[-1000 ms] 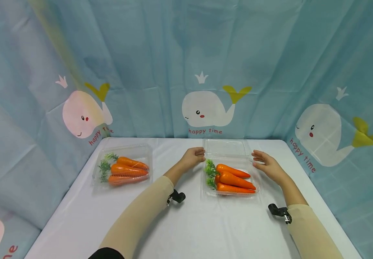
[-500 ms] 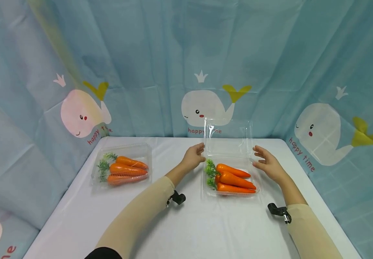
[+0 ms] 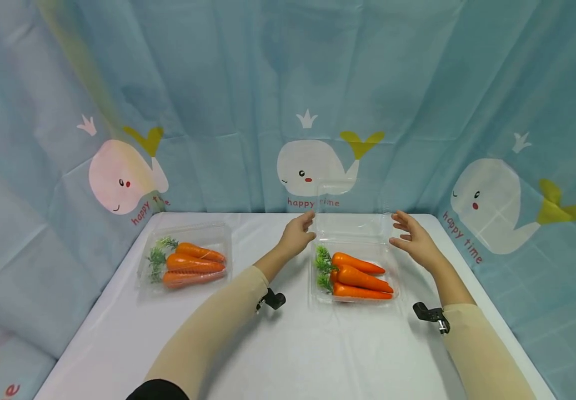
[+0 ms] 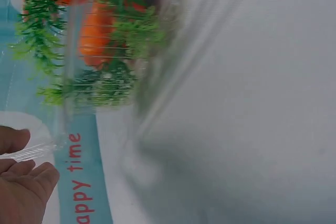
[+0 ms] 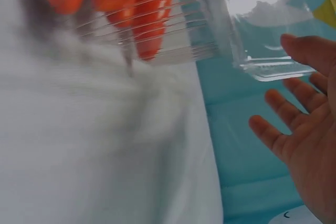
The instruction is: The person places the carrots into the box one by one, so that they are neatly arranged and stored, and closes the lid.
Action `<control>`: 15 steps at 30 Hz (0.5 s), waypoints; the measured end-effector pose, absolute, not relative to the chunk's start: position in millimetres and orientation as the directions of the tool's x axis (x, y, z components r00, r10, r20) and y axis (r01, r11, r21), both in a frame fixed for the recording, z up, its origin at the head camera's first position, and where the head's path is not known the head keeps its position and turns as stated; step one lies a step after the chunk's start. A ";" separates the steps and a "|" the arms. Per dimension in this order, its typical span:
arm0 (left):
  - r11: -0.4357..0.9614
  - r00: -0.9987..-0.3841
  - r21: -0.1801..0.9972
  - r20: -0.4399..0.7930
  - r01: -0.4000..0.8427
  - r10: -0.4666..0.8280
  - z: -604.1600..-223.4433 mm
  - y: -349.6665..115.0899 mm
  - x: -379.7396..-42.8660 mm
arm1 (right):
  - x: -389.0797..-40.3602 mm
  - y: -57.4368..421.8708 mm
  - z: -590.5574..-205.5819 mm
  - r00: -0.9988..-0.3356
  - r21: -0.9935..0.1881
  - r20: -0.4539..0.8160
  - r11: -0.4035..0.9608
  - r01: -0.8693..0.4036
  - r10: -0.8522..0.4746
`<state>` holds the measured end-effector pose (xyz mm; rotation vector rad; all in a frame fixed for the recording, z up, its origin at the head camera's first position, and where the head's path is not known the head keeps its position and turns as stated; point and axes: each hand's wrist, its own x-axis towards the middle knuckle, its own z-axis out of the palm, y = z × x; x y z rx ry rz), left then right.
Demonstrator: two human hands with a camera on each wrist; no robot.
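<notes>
A clear plastic clamshell box (image 3: pixel 399 272) holds several orange carrots (image 3: pixel 360 278) with green tops. Its transparent lid (image 3: pixel 350 225) stands raised at the back against the curtain. At the lid's left side is my left hand (image 3: pixel 295 234), whose thumb and fingers hold the rim (image 4: pixel 34 153) between them in the left wrist view. My right hand (image 3: pixel 416 240) is at the lid's right side, fingers spread and nearly straight. In the right wrist view its thumb (image 5: pixel 302 51) lies over the lid's edge, with the other fingers below it.
Another clear box (image 3: pixel 230 244) with several carrots (image 3: pixel 195 266) lies to the left, its cover down over them. Everything rests on a white table (image 3: pixel 337 355). A blue curtain (image 3: pixel 218 111) printed with whales encloses the back and both sides.
The lid has swung up from lying flat behind the box to standing raised. Both hands rose slightly along its sides. The carrots and the left box stay in place.
</notes>
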<state>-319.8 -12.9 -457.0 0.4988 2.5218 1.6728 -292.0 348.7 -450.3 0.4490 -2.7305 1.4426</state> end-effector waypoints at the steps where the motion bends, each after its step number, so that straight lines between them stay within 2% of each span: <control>1: 0.350 -0.944 0.907 0.126 0.234 0.305 -454.1 -13.8 -320.7 | -294.0 349.7 -449.9 -0.957 -0.801 0.158 0.536 -0.268 -0.242; 7: 0.316 -0.942 0.916 0.149 0.246 0.299 -433.3 -18.5 -319.7 | -289.7 348.2 -434.2 -0.955 -0.801 0.181 0.528 -0.283 -0.237; 15: 0.275 -0.927 0.918 0.192 0.286 0.323 -415.2 -26.9 -310.6 | -273.0 349.3 -417.5 -0.967 -0.786 0.134 0.570 -0.238 -0.218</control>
